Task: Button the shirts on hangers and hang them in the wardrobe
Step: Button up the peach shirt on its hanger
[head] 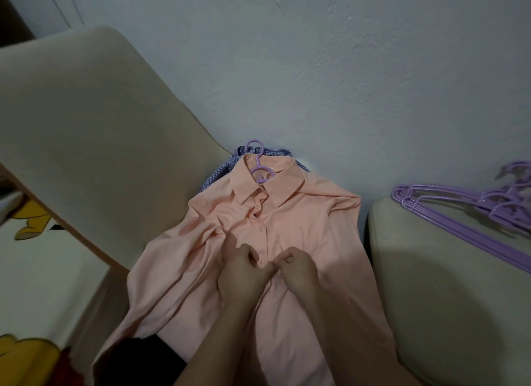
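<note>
Hands meet at the middle of a peach shirt (301,230). The left hand (241,273) and the right hand (297,266) are knuckle to knuckle on its front placket. Each has fingers curled tight, pinching an edge of the cloth, with thumbs nearly touching over the strip. Just beyond the fingertips a fastened button (260,228) shows on the placket. Farther beyond, the collar lies around a purple hanger (260,170) whose hook points away from the hands. The shirt lies flat on a seat, its sleeve bunched just outside the left hand. A blue checked shirt (218,176) peeks from under the collar end. Well out to the right hand's side, a stack of spare purple hangers (459,213) lies on a beige armrest (445,299). A beige cushion (86,127) rises on the left hand's side.
</note>
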